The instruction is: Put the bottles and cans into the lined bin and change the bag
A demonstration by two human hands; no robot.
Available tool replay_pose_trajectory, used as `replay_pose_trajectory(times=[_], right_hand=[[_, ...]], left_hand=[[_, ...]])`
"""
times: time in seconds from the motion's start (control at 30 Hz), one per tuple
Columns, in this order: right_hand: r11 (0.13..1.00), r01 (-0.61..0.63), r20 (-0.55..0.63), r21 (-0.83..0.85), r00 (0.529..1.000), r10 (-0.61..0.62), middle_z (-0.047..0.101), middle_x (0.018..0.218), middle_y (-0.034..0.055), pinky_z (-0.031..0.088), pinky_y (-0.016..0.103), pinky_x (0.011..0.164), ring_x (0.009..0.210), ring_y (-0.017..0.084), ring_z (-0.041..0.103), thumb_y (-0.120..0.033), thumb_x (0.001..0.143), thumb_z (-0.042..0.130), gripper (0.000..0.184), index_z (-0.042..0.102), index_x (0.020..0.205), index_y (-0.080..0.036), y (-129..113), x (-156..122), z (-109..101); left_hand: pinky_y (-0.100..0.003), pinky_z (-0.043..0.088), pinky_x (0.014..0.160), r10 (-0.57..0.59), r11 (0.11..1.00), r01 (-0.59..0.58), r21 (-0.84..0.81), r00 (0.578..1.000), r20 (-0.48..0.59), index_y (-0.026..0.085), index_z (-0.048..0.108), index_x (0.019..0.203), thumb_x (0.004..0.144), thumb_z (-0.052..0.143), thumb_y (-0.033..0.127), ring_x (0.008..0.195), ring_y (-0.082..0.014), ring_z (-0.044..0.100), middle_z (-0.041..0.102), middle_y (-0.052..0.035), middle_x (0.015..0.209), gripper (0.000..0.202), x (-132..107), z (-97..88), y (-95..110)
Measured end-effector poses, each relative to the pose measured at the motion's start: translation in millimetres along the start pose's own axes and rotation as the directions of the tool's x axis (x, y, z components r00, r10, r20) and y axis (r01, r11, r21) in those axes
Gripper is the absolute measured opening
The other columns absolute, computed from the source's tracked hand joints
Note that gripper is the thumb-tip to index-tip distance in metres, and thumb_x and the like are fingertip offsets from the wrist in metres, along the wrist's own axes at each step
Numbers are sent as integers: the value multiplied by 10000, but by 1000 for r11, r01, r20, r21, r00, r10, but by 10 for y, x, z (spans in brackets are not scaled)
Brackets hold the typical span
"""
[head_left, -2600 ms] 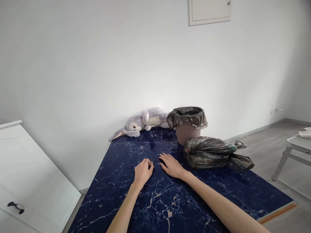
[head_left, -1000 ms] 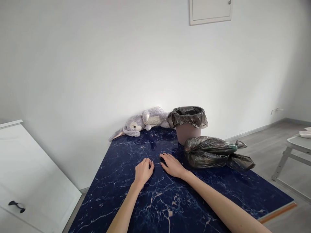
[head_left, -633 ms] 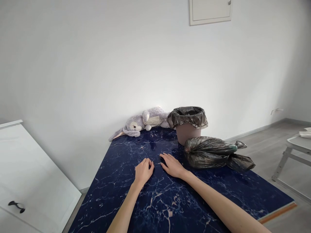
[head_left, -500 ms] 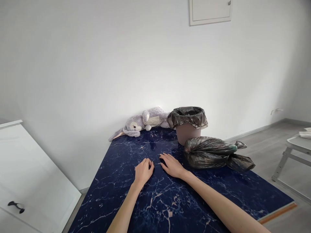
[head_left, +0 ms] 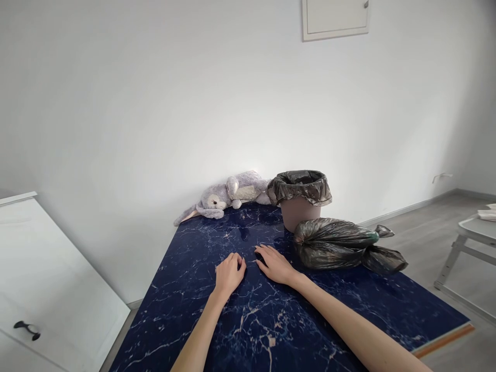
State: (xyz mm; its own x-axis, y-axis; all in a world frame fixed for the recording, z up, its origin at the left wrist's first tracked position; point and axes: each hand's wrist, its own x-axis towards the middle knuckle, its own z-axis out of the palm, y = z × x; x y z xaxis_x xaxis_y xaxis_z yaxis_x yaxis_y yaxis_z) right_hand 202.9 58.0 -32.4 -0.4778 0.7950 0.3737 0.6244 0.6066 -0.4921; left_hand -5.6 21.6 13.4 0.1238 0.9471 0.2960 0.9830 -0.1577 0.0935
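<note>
My left hand (head_left: 229,274) rests on the dark blue marble-patterned tabletop (head_left: 186,289), holding nothing, its fingers loosely bent and the thumb a little apart. Beside it, my right hand (head_left: 275,264) lies on the same surface with fingers stretched out and nothing in them. Just right of that hand lies a filled, tied black garbage bag (head_left: 333,245). Behind the bag stands a mauve trash bin (head_left: 298,213), with a black bin liner (head_left: 315,190) folded over its rim.
A grey plush bunny (head_left: 242,191) lies on its side along the table's far edge, against the white wall. A white cabinet (head_left: 58,274) with a black handle is at the left. On the right, a light folding table (head_left: 465,243) stands on the grey floor.
</note>
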Motion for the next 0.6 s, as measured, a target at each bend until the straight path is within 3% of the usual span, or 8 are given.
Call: replay_pose_trajectory(times=[0.6], right_hand=[[1000,9,-21,5,1000,-9,531,1609,140,305,522,1300,1555,308,408,-359,1070,443,472,581,1476,-163,7,2,18]], left_hand=[[-282,323,610,13,1000,-13,-2,1000,-17,224,564,846,1067,474,307,768,-186,679,690,-16,895,253,-1,6,-4]])
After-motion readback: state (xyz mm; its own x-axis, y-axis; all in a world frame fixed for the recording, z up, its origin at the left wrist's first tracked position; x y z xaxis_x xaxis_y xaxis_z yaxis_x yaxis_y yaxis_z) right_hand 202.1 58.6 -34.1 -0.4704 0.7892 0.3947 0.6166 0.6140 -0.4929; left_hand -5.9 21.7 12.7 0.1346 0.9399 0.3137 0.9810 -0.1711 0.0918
